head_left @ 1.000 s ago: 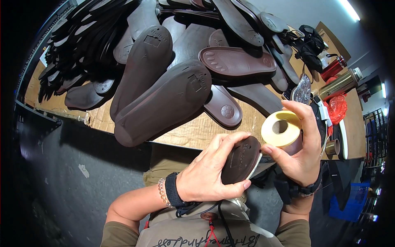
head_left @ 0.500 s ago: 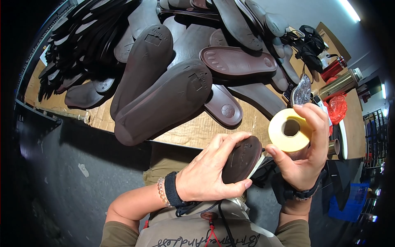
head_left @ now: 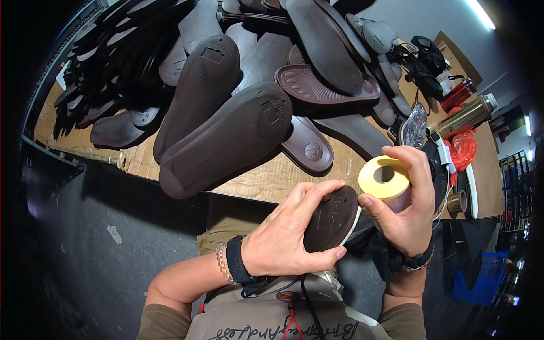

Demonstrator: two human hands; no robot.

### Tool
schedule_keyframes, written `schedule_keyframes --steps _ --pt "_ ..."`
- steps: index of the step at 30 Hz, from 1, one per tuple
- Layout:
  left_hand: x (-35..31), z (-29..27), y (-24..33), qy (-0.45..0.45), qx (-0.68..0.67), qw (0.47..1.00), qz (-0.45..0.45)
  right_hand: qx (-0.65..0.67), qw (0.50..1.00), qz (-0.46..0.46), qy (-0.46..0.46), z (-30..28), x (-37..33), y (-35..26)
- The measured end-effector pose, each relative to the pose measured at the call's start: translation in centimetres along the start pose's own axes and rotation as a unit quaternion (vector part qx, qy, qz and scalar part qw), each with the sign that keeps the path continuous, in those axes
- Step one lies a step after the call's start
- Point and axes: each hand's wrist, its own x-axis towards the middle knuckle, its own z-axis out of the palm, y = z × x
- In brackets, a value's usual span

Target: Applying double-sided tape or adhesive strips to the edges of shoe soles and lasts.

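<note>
My left hand (head_left: 289,232) grips a dark brown insole (head_left: 333,220) in front of my lap, thumb on the near edge and fingers over the far edge. Only one rounded end of it shows, with a pale strip along its right edge. Closed around a roll of yellow tape (head_left: 368,180) is my right hand (head_left: 405,209), its thumb near the insole's right edge. The roll is tilted, its round hole facing up. Whether tape runs from the roll to the insole, I cannot tell.
A cardboard-covered table (head_left: 255,187) carries a heap of dark insoles (head_left: 226,136), with a dense stack (head_left: 107,62) at the left. At the right are a metal flask (head_left: 467,116), a red bottle (head_left: 460,93) and a red plastic bag (head_left: 463,148). A blue crate (head_left: 480,277) stands lower right.
My right hand has moved the tape roll left, closer to the insole, and tilted it. On the heap, one dark insole has slid nearer over a ridged brown one. My left hand barely moved.
</note>
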Motion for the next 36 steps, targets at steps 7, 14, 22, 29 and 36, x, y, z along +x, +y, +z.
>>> schedule_keyframes --steps 7,14,22,29,36 --pt "-1.6 -2.6 6.7 -0.039 0.040 0.997 0.054 0.274 0.959 0.071 0.026 -1.6 -1.0 -2.6" --pt "0.5 -4.6 9.8 -0.005 0.185 0.959 0.217 0.179 0.941 0.016 0.288 -1.5 -0.1 -6.0" --pt "2.7 -4.5 4.0 0.016 0.091 0.949 0.302 0.051 0.982 -0.129 0.125 -2.8 0.2 -3.1" --pt "2.7 -3.8 5.0 0.085 0.077 0.952 0.282 0.126 0.977 -0.153 0.076 -3.4 1.0 -3.5" --pt "2.1 -3.5 5.4 0.107 0.049 0.950 0.288 0.188 0.965 -0.104 0.153 -3.4 0.3 -4.6"
